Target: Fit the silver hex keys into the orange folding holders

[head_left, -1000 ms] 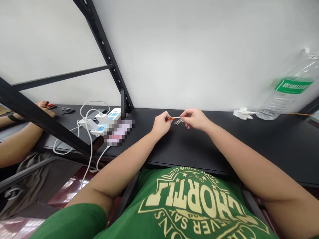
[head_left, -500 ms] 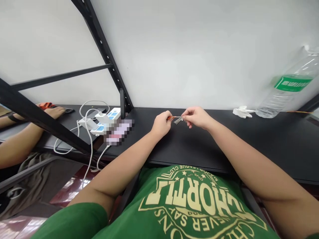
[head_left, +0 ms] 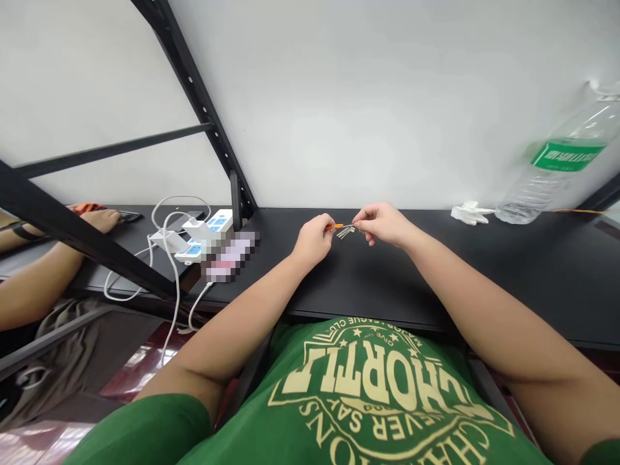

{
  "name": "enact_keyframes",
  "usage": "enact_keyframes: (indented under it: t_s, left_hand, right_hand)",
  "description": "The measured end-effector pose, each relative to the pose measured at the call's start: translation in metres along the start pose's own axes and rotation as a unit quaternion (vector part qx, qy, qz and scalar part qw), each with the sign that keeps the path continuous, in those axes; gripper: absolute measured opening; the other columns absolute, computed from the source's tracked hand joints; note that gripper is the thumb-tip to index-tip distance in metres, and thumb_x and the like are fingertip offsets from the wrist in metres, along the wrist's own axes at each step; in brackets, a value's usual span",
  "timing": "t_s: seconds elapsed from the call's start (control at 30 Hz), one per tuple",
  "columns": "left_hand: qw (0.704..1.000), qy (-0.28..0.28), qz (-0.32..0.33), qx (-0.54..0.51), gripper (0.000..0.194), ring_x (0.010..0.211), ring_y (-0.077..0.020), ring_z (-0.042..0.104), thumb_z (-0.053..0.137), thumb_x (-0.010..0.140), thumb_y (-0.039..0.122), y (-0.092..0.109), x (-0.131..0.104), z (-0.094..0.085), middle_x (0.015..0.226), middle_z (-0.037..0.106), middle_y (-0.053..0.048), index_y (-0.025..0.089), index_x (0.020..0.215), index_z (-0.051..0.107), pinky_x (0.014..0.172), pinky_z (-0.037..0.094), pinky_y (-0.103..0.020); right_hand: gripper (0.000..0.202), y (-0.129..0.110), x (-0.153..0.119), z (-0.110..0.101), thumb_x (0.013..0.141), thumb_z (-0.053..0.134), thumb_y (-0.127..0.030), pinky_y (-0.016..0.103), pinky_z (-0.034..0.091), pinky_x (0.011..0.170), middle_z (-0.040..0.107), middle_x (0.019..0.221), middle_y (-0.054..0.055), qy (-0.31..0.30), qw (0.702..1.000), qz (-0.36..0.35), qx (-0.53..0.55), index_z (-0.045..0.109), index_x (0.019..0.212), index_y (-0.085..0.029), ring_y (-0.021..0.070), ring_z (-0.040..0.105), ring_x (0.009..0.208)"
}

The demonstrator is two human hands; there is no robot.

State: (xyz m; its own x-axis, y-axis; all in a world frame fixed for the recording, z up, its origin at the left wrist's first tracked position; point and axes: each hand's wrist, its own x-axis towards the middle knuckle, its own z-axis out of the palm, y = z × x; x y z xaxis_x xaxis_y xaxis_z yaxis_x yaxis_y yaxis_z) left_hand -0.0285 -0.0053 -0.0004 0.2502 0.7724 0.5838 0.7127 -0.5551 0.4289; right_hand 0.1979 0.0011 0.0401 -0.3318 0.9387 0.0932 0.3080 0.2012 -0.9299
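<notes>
Above the black tabletop [head_left: 368,290], my left hand [head_left: 314,239] is closed on a small orange piece [head_left: 335,226]. A thin rod runs from that piece toward my right hand [head_left: 382,223], whose thumb and forefinger are pinched at its other end. What exactly the right fingertips hold is too small to make out. Several short, thin metal pieces [head_left: 345,232], bent at one end, lie in a fanned group between the two hands, close to the right fingertips.
A power strip [head_left: 220,223] with white chargers and cables, and a blurred phone [head_left: 232,255], lie at the left. A black metal frame [head_left: 213,129] rises there; beyond it rests another person's hand [head_left: 101,221]. White crumpled material [head_left: 471,213] and a plastic bottle [head_left: 547,168] are at the right.
More of the orange piece shows between my hands. Both hands keep almost the same place, and the whole view has shifted slightly.
</notes>
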Motion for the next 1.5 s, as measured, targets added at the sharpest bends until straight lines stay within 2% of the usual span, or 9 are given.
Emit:
enact_keyframes:
  t_s: [0.53, 0.7, 0.87, 0.97, 1.03, 1.13, 1.23, 1.3, 1.5]
  left_hand:
    - [0.997, -0.031, 0.030, 0.060, 0.011, 0.082, -0.0198, 0.061, 0.058, 0.090, 0.011, 0.004, -0.001, -0.004, 0.089, 0.068, -0.003, 0.021, 0.092, 0.063, 0.075, 0.046, -0.032]
    - [0.995, -0.035, 0.055, 0.079, 0.011, 0.084, -0.0214, 0.063, 0.057, 0.094, 0.015, 0.007, -0.003, -0.001, 0.089, 0.070, -0.004, 0.022, 0.094, 0.065, 0.077, 0.047, -0.033]
    - [0.999, -0.013, 0.021, 0.037, 0.009, 0.084, -0.0205, 0.067, 0.061, 0.091, 0.016, 0.008, -0.001, -0.002, 0.090, 0.074, -0.003, 0.022, 0.093, 0.067, 0.078, 0.051, -0.032]
    - [0.999, 0.015, -0.006, -0.049, 0.003, 0.083, -0.0184, 0.070, 0.065, 0.091, 0.022, 0.009, 0.001, -0.003, 0.090, 0.076, -0.002, 0.022, 0.092, 0.067, 0.080, 0.054, -0.031]
    - [0.993, 0.038, -0.032, -0.107, 0.003, 0.083, -0.0173, 0.071, 0.067, 0.091, 0.025, 0.009, 0.003, -0.004, 0.090, 0.076, -0.001, 0.022, 0.093, 0.066, 0.080, 0.056, -0.029]
    - [0.987, 0.050, -0.055, -0.139, 0.013, 0.083, -0.0163, 0.073, 0.066, 0.091, 0.022, 0.008, 0.003, -0.004, 0.094, 0.077, -0.001, 0.022, 0.104, 0.067, 0.079, 0.057, -0.028]
    - [0.987, 0.043, -0.060, -0.141, 0.021, 0.081, -0.0161, 0.072, 0.063, 0.091, 0.019, 0.004, 0.003, -0.006, 0.095, 0.077, -0.002, 0.023, 0.111, 0.069, 0.080, 0.056, -0.029]
    - [0.987, 0.038, -0.066, -0.144, 0.018, 0.080, -0.0168, 0.071, 0.061, 0.091, 0.020, 0.002, 0.002, -0.006, 0.089, 0.076, -0.002, 0.022, 0.105, 0.072, 0.079, 0.056, -0.029]
    - [0.986, 0.031, -0.084, -0.144, 0.012, 0.068, -0.0144, 0.062, 0.060, 0.089, 0.020, 0.002, 0.000, -0.008, 0.077, 0.069, 0.002, 0.023, 0.098, 0.067, 0.070, 0.051, -0.028]
  right_hand:
    - [0.007, -0.002, 0.001, 0.006, 0.079, 0.077, -0.015, 0.024, 0.053, 0.043, 0.064, 0.058, 0.000, 0.005, 0.999, -0.007, 0.042, 0.072, 0.082, -0.016, 0.0121, 0.059, 0.047]
    - [0.025, -0.003, 0.005, 0.024, 0.078, 0.086, -0.029, 0.023, 0.056, 0.047, 0.063, 0.057, 0.000, -0.035, 0.985, 0.025, 0.165, 0.065, 0.079, -0.017, 0.0116, 0.059, 0.050]
    - [0.049, 0.007, 0.009, 0.050, 0.071, 0.091, -0.050, 0.023, 0.049, 0.045, 0.059, 0.055, -0.005, -0.005, 0.980, -0.011, 0.199, 0.051, 0.077, -0.022, 0.0120, 0.056, 0.048]
    - [0.047, 0.015, 0.017, 0.053, 0.080, 0.079, -0.060, 0.023, 0.040, 0.046, 0.051, 0.054, -0.007, 0.055, 0.990, -0.061, 0.112, 0.049, 0.076, -0.023, 0.0108, 0.048, 0.047]
    - [0.045, 0.018, 0.028, 0.045, 0.091, 0.066, -0.061, 0.025, 0.041, 0.053, 0.053, 0.059, -0.005, 0.117, 0.988, -0.104, 0.016, 0.053, 0.074, -0.022, 0.0120, 0.050, 0.055]
    - [0.039, 0.020, 0.052, 0.020, 0.100, 0.053, -0.048, 0.028, 0.045, 0.068, 0.066, 0.074, 0.001, 0.150, 0.969, -0.115, -0.160, 0.064, 0.078, -0.019, 0.0163, 0.058, 0.072]
    - [0.015, 0.027, 0.078, -0.006, 0.092, 0.063, -0.024, 0.028, 0.047, 0.082, 0.077, 0.098, 0.007, 0.017, 0.932, -0.074, -0.354, 0.076, 0.092, -0.017, 0.0196, 0.065, 0.089]
    - [0.022, 0.036, 0.090, -0.016, 0.088, 0.065, -0.015, 0.026, 0.048, 0.086, 0.079, 0.111, 0.008, -0.073, 0.910, -0.051, -0.404, 0.080, 0.104, -0.019, 0.0205, 0.068, 0.097]
    - [0.032, 0.054, 0.101, -0.013, 0.091, 0.061, -0.016, 0.025, 0.049, 0.091, 0.077, 0.120, 0.007, -0.124, 0.881, -0.100, -0.446, 0.080, 0.117, -0.021, 0.0211, 0.068, 0.105]
